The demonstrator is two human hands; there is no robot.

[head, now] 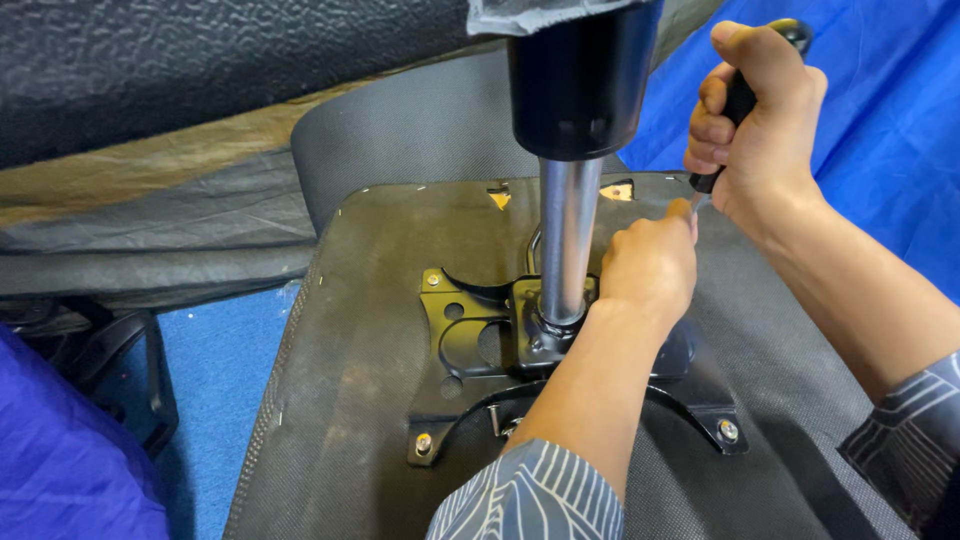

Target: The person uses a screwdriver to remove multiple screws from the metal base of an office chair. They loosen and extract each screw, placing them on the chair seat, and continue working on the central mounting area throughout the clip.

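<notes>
An office chair seat lies upside down, its dark fabric underside [360, 350] facing me. A black metal mounting plate [460, 335] is bolted onto it, and a shiny gas-lift cylinder [568, 245] with a black sleeve [580, 80] rises from the plate. My right hand [760, 130] grips the black handle of a screwdriver [740, 95], held upright over the plate's far right side. My left hand [650, 265] is closed around the screwdriver's lower shaft, just right of the cylinder; the tip is hidden behind it.
Bolts sit at the plate's near corners [424, 441] [728, 430]. A blue tarp [880, 120] covers the ground at right, blue carpet [225, 370] at left. The chair's backrest [400, 140] lies beyond the seat. A black armrest [125, 375] lies at left.
</notes>
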